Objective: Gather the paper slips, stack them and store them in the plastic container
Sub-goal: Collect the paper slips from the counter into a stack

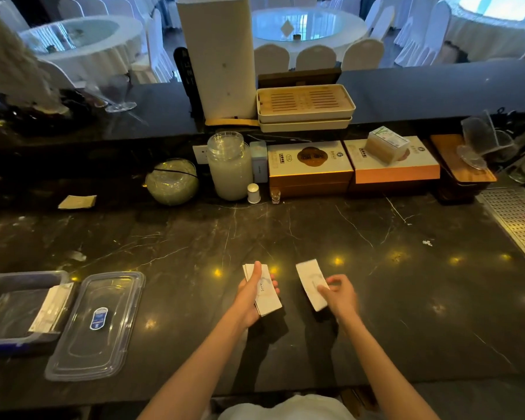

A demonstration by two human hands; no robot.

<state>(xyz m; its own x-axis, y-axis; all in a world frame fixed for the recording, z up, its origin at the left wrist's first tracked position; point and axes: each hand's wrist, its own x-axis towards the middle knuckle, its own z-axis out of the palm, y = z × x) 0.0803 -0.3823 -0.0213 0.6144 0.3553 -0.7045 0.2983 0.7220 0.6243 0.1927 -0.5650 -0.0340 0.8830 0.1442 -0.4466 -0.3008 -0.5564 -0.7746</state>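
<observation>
Dark marble worktop (376, 268), frame centre: our left hand (252, 298) grips the slip stack (262, 291), right hand (340, 298) pinches one slip (311, 287); next, merge, then carry to the plastic container (0, 338), lower left.

A small stack of white paper slips (262, 291) sits in the left hand (252, 301), thumb across the top; the uppermost slip bears a faint oval outline and the printed word "love". A single white slip (311, 287) with the same faint oval is pinched in the right hand (341, 297), tilted. The clear plastic container (22, 310) lies open far left on the dark surface (406, 283), more slips (50, 307) leaning inside. Its transparent lid (96, 325), with a blue label, lies flat just beside it.
</observation>
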